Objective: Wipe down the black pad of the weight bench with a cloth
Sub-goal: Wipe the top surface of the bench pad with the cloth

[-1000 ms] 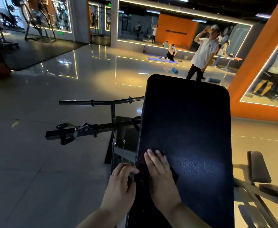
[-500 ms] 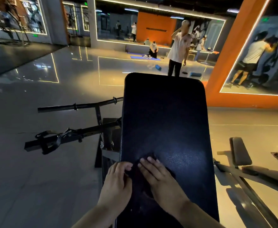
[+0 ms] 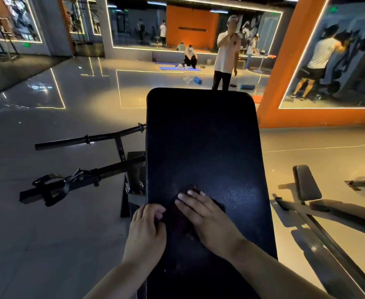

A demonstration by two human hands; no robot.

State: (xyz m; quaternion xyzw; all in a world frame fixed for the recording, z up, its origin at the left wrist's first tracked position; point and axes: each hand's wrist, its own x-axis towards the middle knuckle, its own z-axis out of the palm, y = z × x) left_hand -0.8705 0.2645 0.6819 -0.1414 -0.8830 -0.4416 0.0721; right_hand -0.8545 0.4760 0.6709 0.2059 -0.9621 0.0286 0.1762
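From the head view, a long black pad (image 3: 203, 147) runs away from the person, tilted upward. A dark cloth (image 3: 178, 223) lies on its near part, towards the left edge. The right hand (image 3: 205, 214) lies flat on the cloth, fingers straight and pressing it against the pad. The left hand (image 3: 147, 231) sits at the pad's left edge, fingers curled against the cloth's left side; I cannot tell whether they pinch it. Left of the pad, a black bar frame (image 3: 91, 139) stands on the glossy floor (image 3: 48, 234). To the right is a smaller padded rest (image 3: 306, 184). Beyond the pad stands a person in a white shirt (image 3: 227, 52)
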